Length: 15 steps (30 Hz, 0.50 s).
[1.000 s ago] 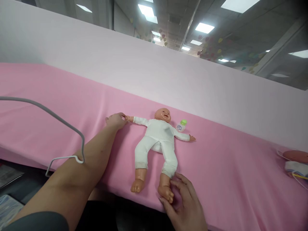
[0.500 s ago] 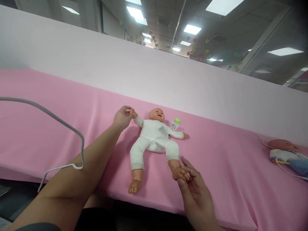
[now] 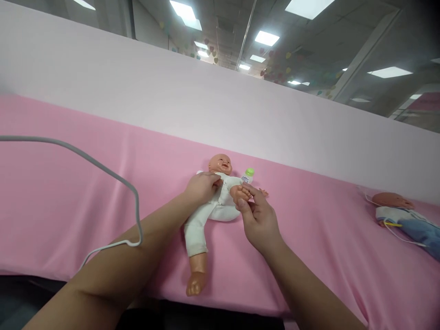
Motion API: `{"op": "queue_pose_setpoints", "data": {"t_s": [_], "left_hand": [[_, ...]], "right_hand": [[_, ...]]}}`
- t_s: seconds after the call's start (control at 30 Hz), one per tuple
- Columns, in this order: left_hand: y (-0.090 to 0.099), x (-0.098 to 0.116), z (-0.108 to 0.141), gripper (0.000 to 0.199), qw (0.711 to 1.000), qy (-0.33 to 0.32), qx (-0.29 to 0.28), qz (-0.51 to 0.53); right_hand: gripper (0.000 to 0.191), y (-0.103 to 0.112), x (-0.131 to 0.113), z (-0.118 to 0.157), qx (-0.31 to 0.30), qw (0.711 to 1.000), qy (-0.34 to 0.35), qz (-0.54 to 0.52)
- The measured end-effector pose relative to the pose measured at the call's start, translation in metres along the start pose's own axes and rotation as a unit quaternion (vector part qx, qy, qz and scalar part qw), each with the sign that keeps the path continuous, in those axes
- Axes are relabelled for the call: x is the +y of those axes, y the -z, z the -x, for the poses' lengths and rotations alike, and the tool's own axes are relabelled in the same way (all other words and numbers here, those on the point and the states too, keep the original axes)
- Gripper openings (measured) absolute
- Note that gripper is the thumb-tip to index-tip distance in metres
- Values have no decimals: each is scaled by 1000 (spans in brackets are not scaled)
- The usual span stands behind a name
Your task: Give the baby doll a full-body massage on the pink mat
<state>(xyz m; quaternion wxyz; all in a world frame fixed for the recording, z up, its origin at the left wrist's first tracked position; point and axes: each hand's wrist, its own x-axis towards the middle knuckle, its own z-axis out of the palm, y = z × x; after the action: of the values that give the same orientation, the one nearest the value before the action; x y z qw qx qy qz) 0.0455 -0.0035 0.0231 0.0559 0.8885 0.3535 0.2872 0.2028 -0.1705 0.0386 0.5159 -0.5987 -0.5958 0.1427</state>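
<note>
A baby doll (image 3: 225,213) in a white suit lies on its back, head toward the wall. My right hand (image 3: 260,221) is closed around the doll's foot (image 3: 241,193), and that leg is bent up over its belly. Over the doll's chest, my left hand (image 3: 203,187) has its fingers curled; the doll's hand that it held before is hidden behind them. The other leg (image 3: 196,238) lies stretched toward the near edge. Beside the doll's shoulder is a small bottle with a green cap (image 3: 248,175).
The pink sheet (image 3: 316,229) covers the table up to a white wall (image 3: 220,105) with glass above. Another doll in blue and white (image 3: 404,222) lies at the far right. A grey-white cable (image 3: 137,206) hangs in front of my left forearm.
My right hand has lifted the doll's foot up to its belly, bending the leg. My left hand has moved inward from the doll's outstretched arm to its chest.
</note>
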Motion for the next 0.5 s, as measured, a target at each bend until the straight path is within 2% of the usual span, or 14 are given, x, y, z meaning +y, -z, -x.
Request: {"op": "queue_pose_setpoints", "data": {"t_s": [0.13,0.23,0.33,0.4,0.5], "left_hand": [[-2,2,0,20,998,-34,-58,-1],[-4,-5,1,32,999,-11,-34,35],[-5,-21,3,41,994,62,45,80],[-6,-36,4,37,982,124,81,119],[-10,-62,4,43,936,251,125,214]], "right_hand": [[53,-14,7,-17,-39,992,-18,-117],[59,-21,13,-21,-39,984,-31,-170],[58,-16,13,-12,-27,981,-25,-191],[50,-6,11,1,-15,983,-13,-185],[44,14,8,33,-3,989,10,-148]]}}
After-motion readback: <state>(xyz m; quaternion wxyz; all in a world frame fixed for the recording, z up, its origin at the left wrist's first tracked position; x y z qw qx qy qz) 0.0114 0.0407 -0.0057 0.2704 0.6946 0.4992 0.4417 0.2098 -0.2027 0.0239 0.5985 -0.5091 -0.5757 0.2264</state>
